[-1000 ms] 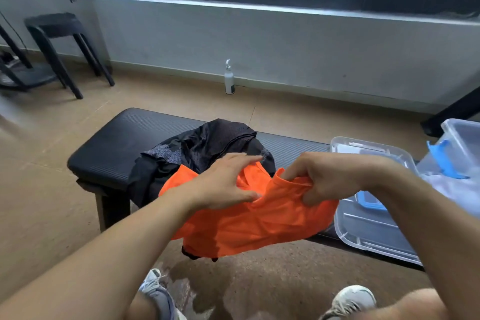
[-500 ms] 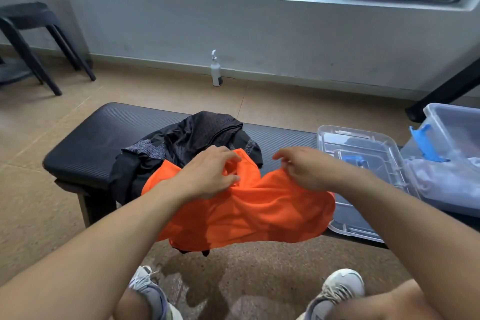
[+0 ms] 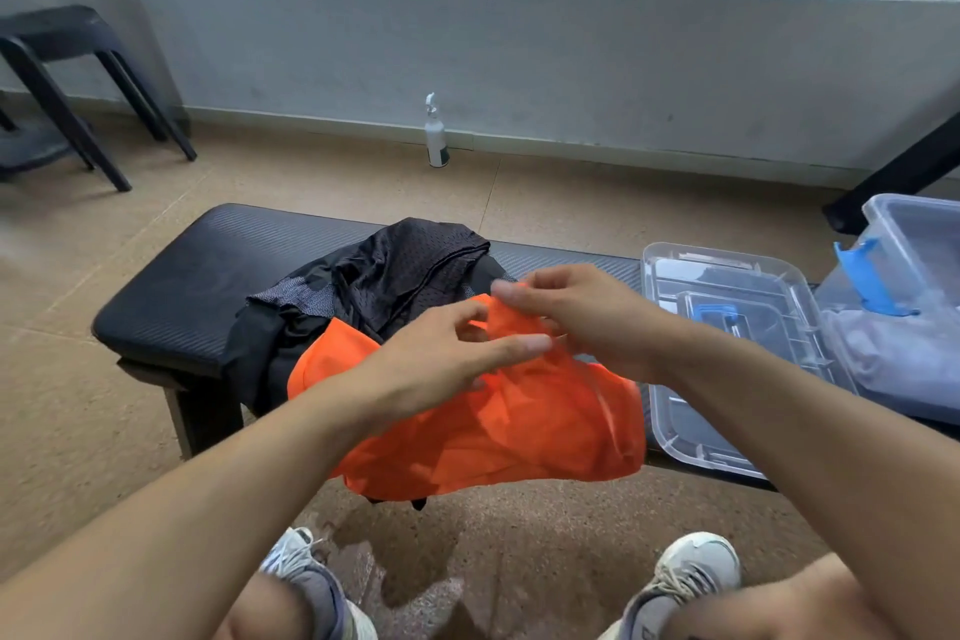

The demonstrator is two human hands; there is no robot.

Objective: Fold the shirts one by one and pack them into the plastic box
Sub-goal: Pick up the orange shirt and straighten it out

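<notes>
Here the orange shirt (image 3: pixel 483 426) lies bunched up on the front edge of the black desk (image 3: pixel 208 270), and part of it hangs over the edge toward the floor. It looks thin, soft and very light — it will flop and slide, not hold a shape, so I think it is best to take it by a hem or by the shoulders and pull it flat first. Both hands are over the top of it. The left hand (image 3: pixel 447 364) has its fingers spread and mostly straight, resting on the cloth, and its thumb seems to press a little bit of the orange cloth; the picture is blurry there, so I cannot tell if it really holds it. The right hand (image 3: pixel 587 317) has its grip curled, with the fingertips pinching a small raised fold at the top of the shirt. Behind the orange one sits a pile of black shirts (image 3: pixel 384 281), touching it. To the right on the desk lies the clear lid (image 3: pixel 727 307), and past it stands the plastic box (image 3: pixel 914 276) — something pale is already inside.
</notes>
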